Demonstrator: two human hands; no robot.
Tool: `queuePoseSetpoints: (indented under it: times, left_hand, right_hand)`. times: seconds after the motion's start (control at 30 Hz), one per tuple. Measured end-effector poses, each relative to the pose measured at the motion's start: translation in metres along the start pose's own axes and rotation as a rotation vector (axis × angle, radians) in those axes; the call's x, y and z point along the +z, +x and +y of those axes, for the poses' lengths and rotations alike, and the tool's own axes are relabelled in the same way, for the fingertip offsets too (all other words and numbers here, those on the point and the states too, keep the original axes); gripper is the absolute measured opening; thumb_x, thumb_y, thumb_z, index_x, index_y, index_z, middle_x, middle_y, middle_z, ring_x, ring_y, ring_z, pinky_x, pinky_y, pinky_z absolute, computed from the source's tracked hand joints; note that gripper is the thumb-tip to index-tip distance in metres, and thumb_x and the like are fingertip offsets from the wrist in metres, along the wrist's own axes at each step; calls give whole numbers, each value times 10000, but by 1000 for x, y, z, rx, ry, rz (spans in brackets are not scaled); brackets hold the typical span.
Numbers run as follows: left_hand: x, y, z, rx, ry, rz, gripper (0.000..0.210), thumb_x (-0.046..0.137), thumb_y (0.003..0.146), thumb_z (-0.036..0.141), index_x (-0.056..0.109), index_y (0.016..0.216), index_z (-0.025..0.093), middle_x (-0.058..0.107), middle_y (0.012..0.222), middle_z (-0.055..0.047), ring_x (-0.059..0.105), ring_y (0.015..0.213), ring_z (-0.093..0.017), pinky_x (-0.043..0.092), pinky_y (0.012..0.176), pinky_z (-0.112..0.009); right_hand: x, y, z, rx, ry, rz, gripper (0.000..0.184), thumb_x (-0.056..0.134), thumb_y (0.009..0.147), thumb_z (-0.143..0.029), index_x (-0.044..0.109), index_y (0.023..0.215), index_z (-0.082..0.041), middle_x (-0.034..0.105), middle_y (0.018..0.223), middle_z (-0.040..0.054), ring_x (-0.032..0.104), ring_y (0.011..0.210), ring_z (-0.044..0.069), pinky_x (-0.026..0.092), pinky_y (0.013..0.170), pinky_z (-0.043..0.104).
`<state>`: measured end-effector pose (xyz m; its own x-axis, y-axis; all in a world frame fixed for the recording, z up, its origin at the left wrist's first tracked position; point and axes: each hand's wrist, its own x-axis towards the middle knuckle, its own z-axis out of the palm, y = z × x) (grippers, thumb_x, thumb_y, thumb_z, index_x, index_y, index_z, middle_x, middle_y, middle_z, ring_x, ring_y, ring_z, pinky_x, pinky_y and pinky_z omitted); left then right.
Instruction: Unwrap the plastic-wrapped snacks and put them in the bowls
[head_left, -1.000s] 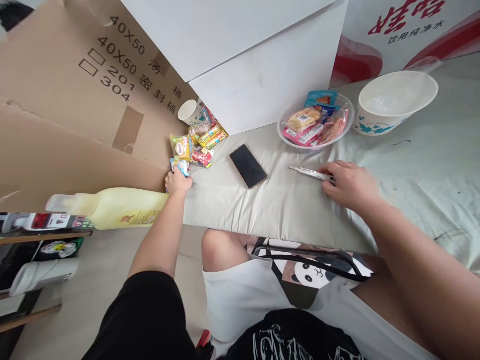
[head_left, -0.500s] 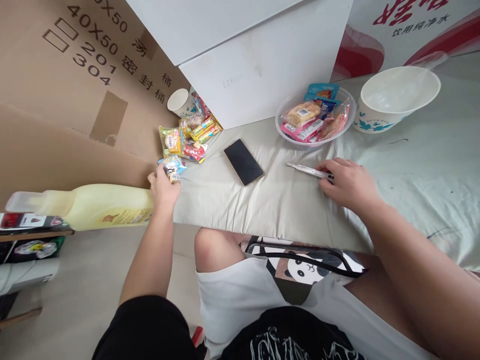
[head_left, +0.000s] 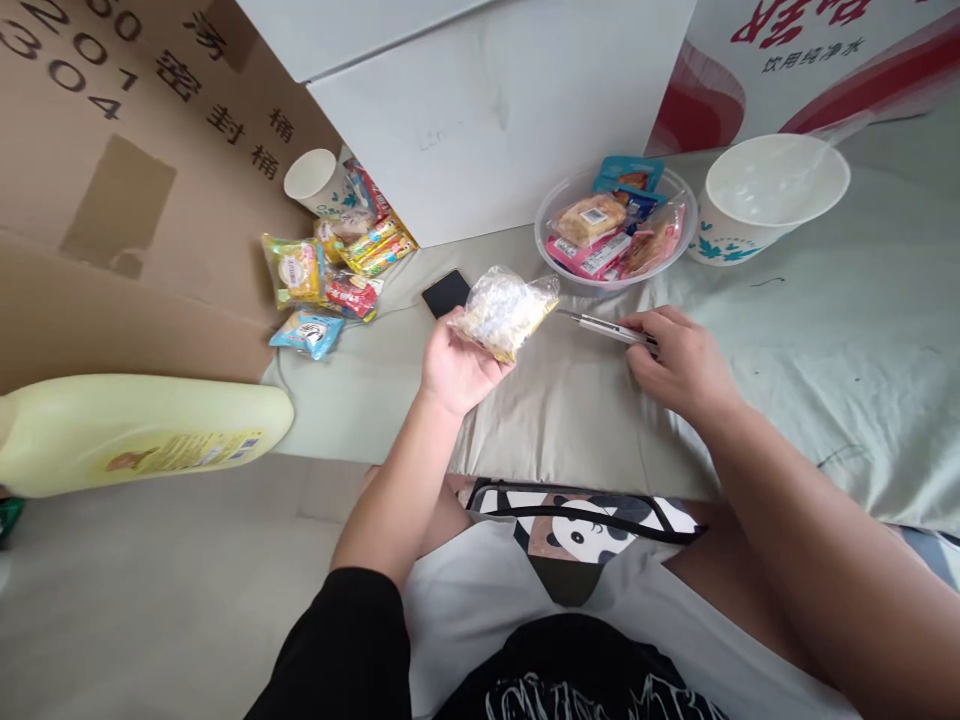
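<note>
In my left hand [head_left: 461, 370] is a snack in a clear plastic wrapper [head_left: 506, 312], held up over the middle of the cloth-covered surface. It partly hides a black phone [head_left: 448, 292] lying behind it. My right hand [head_left: 679, 362] rests on the cloth with a slim white utility knife [head_left: 604, 328] in its fingers, the tip pointing left toward the wrapped snack. Behind the knife stands a clear round bowl [head_left: 546, 250] of packaged snacks. Over on the left, a blue snack packet [head_left: 307, 333] lies in front of several other colourful packets [head_left: 292, 272].
A paper cup [head_left: 311, 180] stands behind the left packets, and a larger paper tub [head_left: 772, 195] is right of the bowl. A big yellow bottle [head_left: 150, 430] lies at the left edge. Cardboard [head_left: 45, 290] and white boxes [head_left: 480, 140] wall off the back.
My left hand has left the packets at the left and moved right to the middle, bringing a wrapped snack with it. My right hand still holds the knife in nearly the same place.
</note>
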<state>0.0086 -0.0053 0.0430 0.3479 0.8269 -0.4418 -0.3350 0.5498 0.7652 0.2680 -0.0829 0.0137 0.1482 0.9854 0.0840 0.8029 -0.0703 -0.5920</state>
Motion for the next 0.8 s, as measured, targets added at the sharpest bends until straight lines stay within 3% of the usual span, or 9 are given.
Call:
queuePoseSetpoints:
  times: [0.07,0.13,0.27,0.4,0.57,0.67,0.8]
  left_hand:
    - [0,10,-10,13,8,-59,557,642,780,729,653,1049,241,725,1185,-111,676,1202,-335,580,708,-342]
    - [-5,12,-16,24,45,-113,617,756,670,747,661,1020,248,732,1103,-98,682,1170,-329,573,706,-339]
    - [-7,11,-28,-3,98,-200,582,963,519,429,678,992,245,716,941,-30,701,969,-212,550,701,-283]
    - [2,13,-38,55,108,-151,599,947,578,445,649,1067,270,675,920,21,623,749,-108,455,548,-206]
    - [9,12,-45,135,115,-108,662,913,606,612,625,1088,262,603,845,26,559,692,-104,420,526,-211]
    - [9,11,-45,152,83,-92,634,924,619,596,616,1066,269,598,866,25,547,695,-98,408,528,-210]
    - [10,11,-43,140,46,-89,624,940,618,560,623,1081,287,611,912,23,555,713,-97,415,529,-206]
  right_hand:
    - [-6,-1,-3,15,42,24,390,480,817,-179,757,1088,-212,742,1077,120,694,897,270,553,856,417]
    - [-10,-2,-6,19,75,47,383,477,814,-172,751,1077,-223,743,1064,114,688,879,266,555,851,421]
    - [-13,-3,-9,11,120,84,370,461,807,-169,748,1033,-226,748,1003,104,689,856,261,557,824,412]
    - [-11,-6,-11,30,170,125,395,436,812,-170,724,1080,-209,747,876,77,673,709,225,550,727,375]
    - [-9,-13,-11,-20,141,112,322,456,790,-211,711,987,-220,707,751,37,603,579,186,511,630,337]
    - [-10,-14,-13,-38,147,108,302,475,793,-242,712,979,-225,709,774,43,625,624,199,522,645,347]
    - [-11,-13,-16,-133,174,97,281,525,832,-288,730,1018,-241,736,957,96,688,832,258,568,754,405]
